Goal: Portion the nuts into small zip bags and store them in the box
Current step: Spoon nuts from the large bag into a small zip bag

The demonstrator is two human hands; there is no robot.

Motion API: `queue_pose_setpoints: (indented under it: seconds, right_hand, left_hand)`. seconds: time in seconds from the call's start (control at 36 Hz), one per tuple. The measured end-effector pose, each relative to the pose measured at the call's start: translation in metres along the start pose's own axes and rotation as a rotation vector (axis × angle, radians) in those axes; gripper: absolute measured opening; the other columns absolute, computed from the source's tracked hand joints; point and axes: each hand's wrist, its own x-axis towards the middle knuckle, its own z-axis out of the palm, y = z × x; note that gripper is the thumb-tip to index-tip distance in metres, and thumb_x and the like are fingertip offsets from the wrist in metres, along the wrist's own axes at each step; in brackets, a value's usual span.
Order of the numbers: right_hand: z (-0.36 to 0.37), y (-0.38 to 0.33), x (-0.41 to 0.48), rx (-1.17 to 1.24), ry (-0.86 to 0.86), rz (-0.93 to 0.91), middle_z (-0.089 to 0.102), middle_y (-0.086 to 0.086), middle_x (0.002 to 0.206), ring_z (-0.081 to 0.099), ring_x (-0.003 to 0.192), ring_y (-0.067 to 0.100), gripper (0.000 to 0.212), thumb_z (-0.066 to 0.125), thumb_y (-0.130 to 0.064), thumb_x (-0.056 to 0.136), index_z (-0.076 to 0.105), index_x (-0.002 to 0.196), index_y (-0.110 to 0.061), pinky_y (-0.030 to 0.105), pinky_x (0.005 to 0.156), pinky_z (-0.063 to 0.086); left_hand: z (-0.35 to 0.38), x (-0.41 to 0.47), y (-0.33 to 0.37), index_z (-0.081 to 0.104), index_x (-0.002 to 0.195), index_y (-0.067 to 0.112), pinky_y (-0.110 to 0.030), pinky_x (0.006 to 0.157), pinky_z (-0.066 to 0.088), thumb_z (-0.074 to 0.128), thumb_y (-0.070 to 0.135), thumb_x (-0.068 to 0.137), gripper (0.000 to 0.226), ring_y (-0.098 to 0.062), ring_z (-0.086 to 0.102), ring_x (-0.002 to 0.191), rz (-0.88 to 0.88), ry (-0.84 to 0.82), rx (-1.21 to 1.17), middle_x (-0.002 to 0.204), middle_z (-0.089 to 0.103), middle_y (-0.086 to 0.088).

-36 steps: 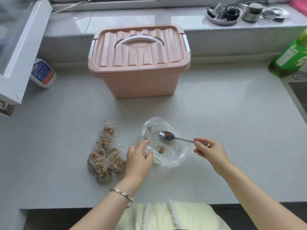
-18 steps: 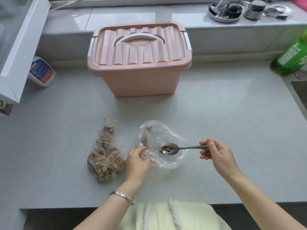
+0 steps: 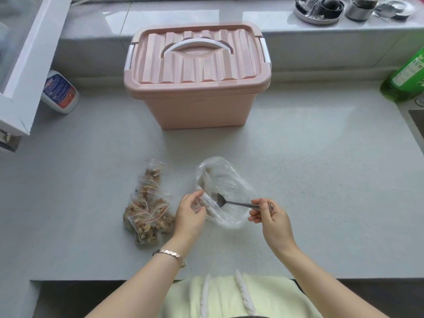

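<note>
Scooping the last nuts (image 3: pixel 207 172) from the clear bag (image 3: pixel 227 180), I judge: right hand (image 3: pixel 269 215) pinches the spoon (image 3: pixel 231 203), left hand (image 3: pixel 190 213) pinches a small zip bag (image 3: pixel 196 207) at the clear bag's 8 o'clock, where the spoonful must tip next.

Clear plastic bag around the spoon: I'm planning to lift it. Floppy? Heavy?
Likely floppy: the clear plastic bag is thin crumpled film lying slack. Probably very light: only few nut bits show inside. Its mouth looks open around the spoon, so tipping might spill.
</note>
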Motion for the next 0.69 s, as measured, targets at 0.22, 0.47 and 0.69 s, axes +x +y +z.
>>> queue_pose_setpoints:
  seconds: [0.22, 0.47, 0.69]
  right_hand:
    - [0.002, 0.009, 0.003, 0.164, -0.034, 0.149, 0.063, 0.011, 0.075, 0.066, 0.059, 0.007, 0.025, 0.037, -0.014, 0.099, 0.06, 0.091, -0.01, 0.016, 0.059, 0.053]
    - [-0.011, 0.013, 0.003, 0.385, -0.052, 0.358, 0.064, 0.011, 0.075, 0.066, 0.067, 0.017, 0.029, 0.037, -0.022, 0.099, 0.061, 0.092, -0.009, 0.018, 0.06, 0.055]
    - [-0.029, 0.014, 0.008, 0.407, -0.05, 0.378, 0.063, 0.011, 0.077, 0.066, 0.067, 0.015, 0.031, 0.036, -0.025, 0.099, 0.062, 0.092, -0.01, 0.018, 0.059, 0.055]
  left_hand:
    - [-0.001, -0.008, 0.01, 0.06, 0.107, 0.023, 0.006, 0.071, 0.037, 0.05, -0.01, 0.082, 0.043, 0.008, 0.05, 0.094, 0.047, -0.117, -0.051, 0.111, 0.055, 0.01]
    - [-0.009, -0.004, 0.01, 0.06, 0.115, 0.013, 0.006, 0.065, 0.036, 0.047, -0.01, 0.083, 0.041, -0.005, 0.051, 0.089, 0.025, 0.075, 0.002, 0.112, 0.052, 0.004]
    - [-0.013, -0.007, 0.014, 0.053, 0.124, 0.013, -0.014, 0.085, 0.035, 0.047, -0.006, 0.086, 0.044, -0.007, 0.047, 0.096, 0.05, 0.097, 0.142, 0.112, 0.045, 0.007]
